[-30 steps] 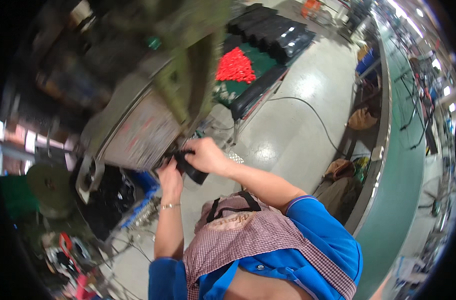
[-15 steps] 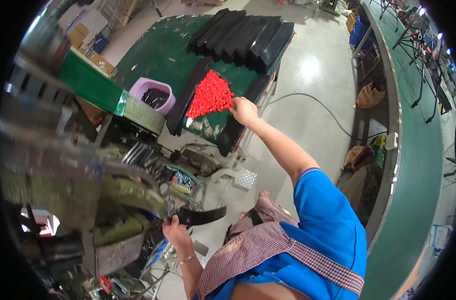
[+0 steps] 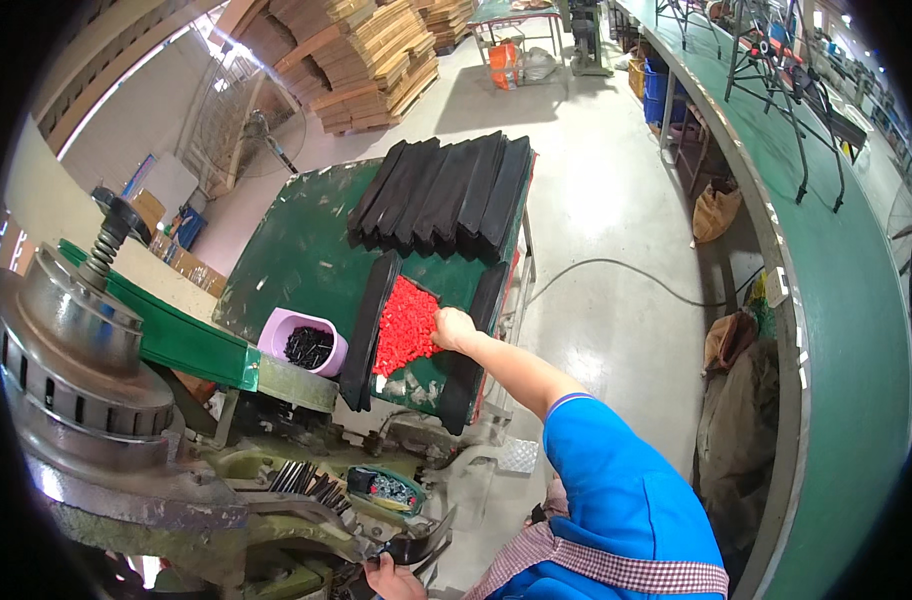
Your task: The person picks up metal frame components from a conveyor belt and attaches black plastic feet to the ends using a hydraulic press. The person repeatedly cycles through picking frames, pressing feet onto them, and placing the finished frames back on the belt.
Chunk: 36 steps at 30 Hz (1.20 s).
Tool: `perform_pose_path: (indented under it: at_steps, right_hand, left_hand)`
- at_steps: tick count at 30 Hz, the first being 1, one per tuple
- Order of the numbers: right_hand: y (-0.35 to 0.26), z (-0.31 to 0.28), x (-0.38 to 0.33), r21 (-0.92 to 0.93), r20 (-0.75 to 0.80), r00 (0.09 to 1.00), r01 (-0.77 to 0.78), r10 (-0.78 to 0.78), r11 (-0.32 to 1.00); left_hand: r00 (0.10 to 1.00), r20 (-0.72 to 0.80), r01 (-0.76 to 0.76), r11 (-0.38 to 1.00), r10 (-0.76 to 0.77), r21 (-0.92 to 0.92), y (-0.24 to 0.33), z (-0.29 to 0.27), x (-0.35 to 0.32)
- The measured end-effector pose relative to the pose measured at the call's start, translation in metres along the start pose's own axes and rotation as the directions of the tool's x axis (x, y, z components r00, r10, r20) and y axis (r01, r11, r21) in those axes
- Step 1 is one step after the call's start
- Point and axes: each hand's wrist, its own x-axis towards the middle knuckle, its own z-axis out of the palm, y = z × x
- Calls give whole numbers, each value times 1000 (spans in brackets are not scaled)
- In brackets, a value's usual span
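A row of long black moulded strips lies at the far end of the green worktable. A small pink plastic tub with dark small parts stands on its near-left corner. Stacks of flat brown cardboard stand behind on the pale concrete floor. A brown sack leans beside the long curved green bench.
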Motion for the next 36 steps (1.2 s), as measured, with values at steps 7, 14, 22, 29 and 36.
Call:
perform_pose_path:
  at_steps: [7,14,22,29,36]
  right_hand:
    - [-21,-49,-75,662,295,955,-199,-7,722]
    - [32,-73,-207,838,392,920,-365,16,405]
    - [86,-123,-361,861,333,906,-406,262,307]
    - [140,-195,-424,908,153,897,-294,416,300]
    - [239,-301,-492,858,-74,789,-262,610,442]
  left_hand:
    - [960,99,280,861,-263,-426,-20,-7,5]
    - [993,104,99,813,-48,-574,-3,4,2]
    - [984,40,-142,901,173,-410,-40,1,0]
    - [865,500,-196,948,46,251,-121,34,-31]
    - [610,790,-203,951,-63,233,-83,195,-62]
